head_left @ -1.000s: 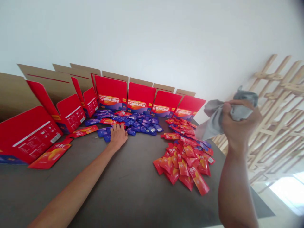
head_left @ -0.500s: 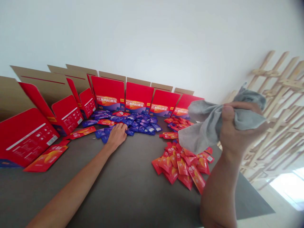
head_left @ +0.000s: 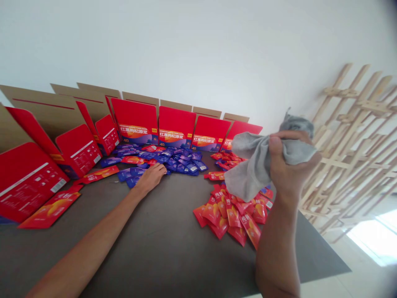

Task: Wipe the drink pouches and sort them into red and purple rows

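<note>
My right hand [head_left: 287, 165] is raised over the right side of the table, its fingers wrapped round a crumpled grey cloth [head_left: 248, 178] that droops to the left. Below the cloth lies a heap of red-orange sachets [head_left: 233, 213]. My left hand [head_left: 153, 177] rests at the front edge of a spread of blue-purple sachets [head_left: 181, 159], with a few red ones among them. Its fingers are bent and close together, and the fingertips are partly hidden, so whatever is under them cannot be made out.
Open red cartons [head_left: 134, 120] stand in a row along the back and left of the grey table [head_left: 161, 248], lids up. A large red pouch [head_left: 52, 207] and a smaller red sachet [head_left: 101, 174] lie at left. Wooden racks [head_left: 347, 153] lean against the wall at right.
My right hand with the cloth has moved left and slightly nearer the red heap. My left hand stays beside the blue sachets. The whole view has shifted a little.
</note>
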`<state>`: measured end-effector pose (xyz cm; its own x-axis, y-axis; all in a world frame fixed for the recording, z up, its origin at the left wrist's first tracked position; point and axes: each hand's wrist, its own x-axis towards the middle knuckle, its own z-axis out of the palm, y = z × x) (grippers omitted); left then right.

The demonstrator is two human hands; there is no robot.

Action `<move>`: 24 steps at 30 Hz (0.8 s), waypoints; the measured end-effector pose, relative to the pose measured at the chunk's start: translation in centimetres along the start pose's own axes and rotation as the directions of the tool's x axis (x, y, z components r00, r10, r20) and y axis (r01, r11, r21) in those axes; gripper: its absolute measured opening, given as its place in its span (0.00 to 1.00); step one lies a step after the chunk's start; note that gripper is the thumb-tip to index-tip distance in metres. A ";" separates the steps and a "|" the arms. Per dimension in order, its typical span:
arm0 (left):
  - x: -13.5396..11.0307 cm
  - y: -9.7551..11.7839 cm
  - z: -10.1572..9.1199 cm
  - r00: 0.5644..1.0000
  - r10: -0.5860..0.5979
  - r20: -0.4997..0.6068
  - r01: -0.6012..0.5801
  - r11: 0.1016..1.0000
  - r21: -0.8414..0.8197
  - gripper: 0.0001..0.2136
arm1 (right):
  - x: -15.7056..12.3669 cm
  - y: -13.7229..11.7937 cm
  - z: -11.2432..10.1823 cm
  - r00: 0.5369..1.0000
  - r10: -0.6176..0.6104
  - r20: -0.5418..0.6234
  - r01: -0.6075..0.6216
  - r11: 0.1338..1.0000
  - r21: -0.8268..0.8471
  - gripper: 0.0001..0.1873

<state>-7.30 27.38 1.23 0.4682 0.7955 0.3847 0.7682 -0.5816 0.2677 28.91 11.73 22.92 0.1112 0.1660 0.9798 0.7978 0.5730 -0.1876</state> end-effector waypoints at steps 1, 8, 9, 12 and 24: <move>0.0 0.1 -0.2 1.000 -0.005 -0.022 0.004 1.000 -0.022 0.14 | -0.1 0.1 0.3 1.000 0.006 0.023 -0.007 1.000 0.021 0.08; 0.6 0.2 -3.4 0.993 -0.067 -0.092 0.040 0.961 -0.274 0.12 | -1.6 -0.1 3.9 0.973 0.125 0.192 -0.156 0.976 0.155 0.11; 0.8 0.1 -4.1 0.993 -0.080 -0.082 0.050 0.947 -0.318 0.11 | -1.9 -0.2 4.6 0.967 0.149 0.206 -0.188 0.964 0.186 0.12; 1.2 0.1 -6.3 0.985 -0.151 -0.087 0.097 0.889 -0.447 0.13 | -3.1 -0.3 6.7 0.937 0.228 0.264 -0.303 0.907 0.292 0.11; 1.9 12.7 -3.8 0.956 -0.292 0.038 0.107 0.225 -0.969 0.20 | -9.5 -2.4 13.4 0.896 0.207 0.394 -0.366 0.845 0.389 0.14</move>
<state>1.64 20.90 8.75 0.2392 0.9366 0.2559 -0.2002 -0.2103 0.9569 17.99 19.57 13.15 0.0311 0.5833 0.8117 0.4032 0.7357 -0.5442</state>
